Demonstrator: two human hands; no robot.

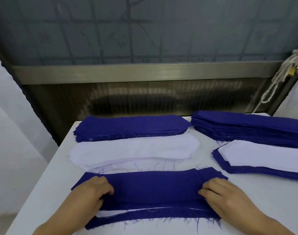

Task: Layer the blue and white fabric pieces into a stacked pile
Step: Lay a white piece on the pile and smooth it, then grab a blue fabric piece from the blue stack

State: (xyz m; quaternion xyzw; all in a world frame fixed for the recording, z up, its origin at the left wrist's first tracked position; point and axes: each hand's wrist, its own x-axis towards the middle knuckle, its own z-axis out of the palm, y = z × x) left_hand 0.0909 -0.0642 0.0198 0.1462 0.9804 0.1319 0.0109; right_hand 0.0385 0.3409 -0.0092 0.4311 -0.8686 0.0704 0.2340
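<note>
A long blue fabric piece (153, 187) lies across the near part of the white table (246, 200), on top of a white piece (109, 213) and another blue piece (144, 219) whose edges show below it. My left hand (92, 194) holds its left end with curled fingers. My right hand (224, 195) holds its right end the same way. Behind it lie a pile of white pieces (133, 151) and a pile of blue pieces (129, 127).
At the right, a layered pile with a white piece on top (263, 156) sits over blue ones. A thick blue stack (250, 128) lies behind it. A metal ledge and dark panel (144, 95) run behind the table; white cords (277, 78) hang at right.
</note>
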